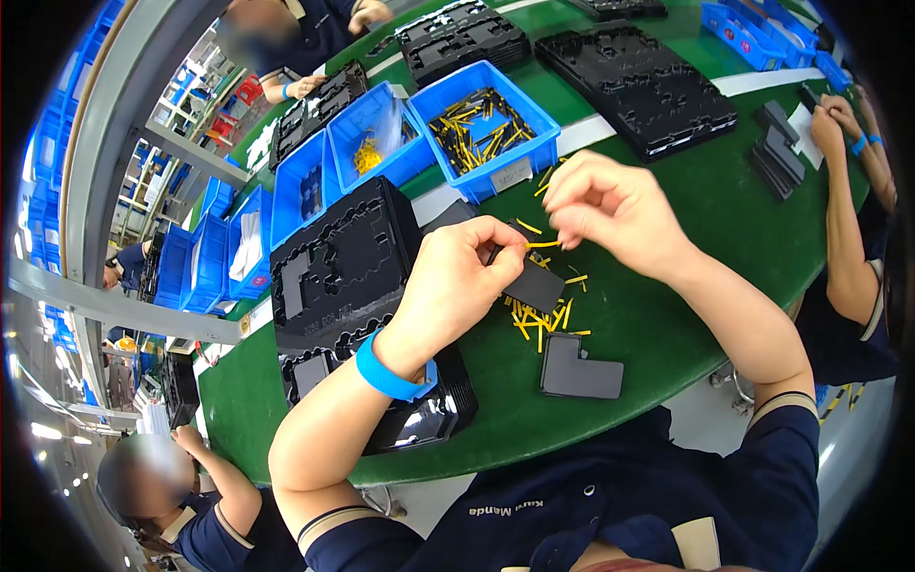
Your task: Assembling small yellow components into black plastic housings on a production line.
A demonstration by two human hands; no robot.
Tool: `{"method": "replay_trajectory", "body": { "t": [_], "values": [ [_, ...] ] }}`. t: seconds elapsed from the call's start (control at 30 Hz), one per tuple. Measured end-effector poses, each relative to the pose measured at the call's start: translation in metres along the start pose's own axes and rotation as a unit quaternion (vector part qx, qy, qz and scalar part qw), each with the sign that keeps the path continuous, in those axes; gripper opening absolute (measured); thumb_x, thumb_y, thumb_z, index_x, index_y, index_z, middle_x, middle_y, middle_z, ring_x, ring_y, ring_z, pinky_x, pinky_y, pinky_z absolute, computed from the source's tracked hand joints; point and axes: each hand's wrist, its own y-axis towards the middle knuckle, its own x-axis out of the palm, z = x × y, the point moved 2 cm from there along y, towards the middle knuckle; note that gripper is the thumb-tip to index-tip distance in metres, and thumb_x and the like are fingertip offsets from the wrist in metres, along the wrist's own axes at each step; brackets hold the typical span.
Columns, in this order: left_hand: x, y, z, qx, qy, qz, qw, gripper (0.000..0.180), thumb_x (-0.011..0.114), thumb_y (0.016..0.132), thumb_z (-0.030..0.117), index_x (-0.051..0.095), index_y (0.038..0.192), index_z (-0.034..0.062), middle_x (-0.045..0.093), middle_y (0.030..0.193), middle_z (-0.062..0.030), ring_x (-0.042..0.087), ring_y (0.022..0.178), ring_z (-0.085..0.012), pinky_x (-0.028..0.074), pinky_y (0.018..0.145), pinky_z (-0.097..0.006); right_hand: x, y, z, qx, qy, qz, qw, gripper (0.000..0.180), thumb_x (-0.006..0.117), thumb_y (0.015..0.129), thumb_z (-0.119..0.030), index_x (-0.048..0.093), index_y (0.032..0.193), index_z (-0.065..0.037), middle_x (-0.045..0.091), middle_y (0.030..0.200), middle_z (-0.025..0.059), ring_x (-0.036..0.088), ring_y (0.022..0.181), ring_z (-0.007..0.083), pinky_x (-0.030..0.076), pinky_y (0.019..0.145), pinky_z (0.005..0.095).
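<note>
A short yellow strip (pixel 543 244) stretches between my two hands above the green table. My left hand (pixel 462 272), with a blue band on its wrist, is closed and pinches one end between thumb and forefinger. At the other end the fingertips of my right hand (pixel 615 210) are closed on the strip. A dark grey flat piece (pixel 536 286) is partly hidden below my left hand. Loose yellow strips (pixel 534 324) lie in a pile just nearer to me. Closer to the table edge rests an L-shaped dark grey piece (pixel 583 370).
Stacked black moulded trays (pixel 343 253) stand left of my left forearm. Beyond my hands is a blue bin (pixel 548 143) of yellow and black strips, beside another blue bin (pixel 343 143). More black trays (pixel 639 86) lie farther back. Co-workers sit around the table (pixel 667 353).
</note>
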Motion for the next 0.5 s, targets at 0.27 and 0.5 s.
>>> {"method": "replay_trajectory", "body": {
  "t": [0.27, 0.5],
  "values": [
    [0.009, -0.007, 0.004, 0.049, -0.015, -0.032, 0.998, 0.025, 0.061, 0.084, 0.001, 0.063, 0.109, -0.0005, 0.066, 0.092, -0.0045, 0.059, 0.082, -0.0072, 0.05, 0.074, -0.023, -0.009, -0.008, 0.002, 0.056, -0.1, 0.016, 0.993, 0.014, 0.056, 0.088, -0.004, 0.057, 0.102, -0.001, 0.054, 0.08, -0.0003, 0.052, 0.061, 0.0055, 0.043, 0.054, 0.0211],
    [0.004, -0.003, -0.003, -0.002, -0.116, 0.003, 0.993, 0.03, 0.063, 0.081, -0.003, 0.053, 0.109, -0.0045, 0.066, 0.091, -0.0107, 0.063, 0.083, -0.0135, 0.051, 0.074, -0.025, -0.001, -0.001, 0.005, 0.141, 0.001, 0.022, 0.99, 0.015, 0.061, 0.084, -0.001, 0.058, 0.099, 0.001, 0.059, 0.08, 0.0044, 0.057, 0.063, 0.0085, 0.05, 0.057, 0.0231]
  ]
}}
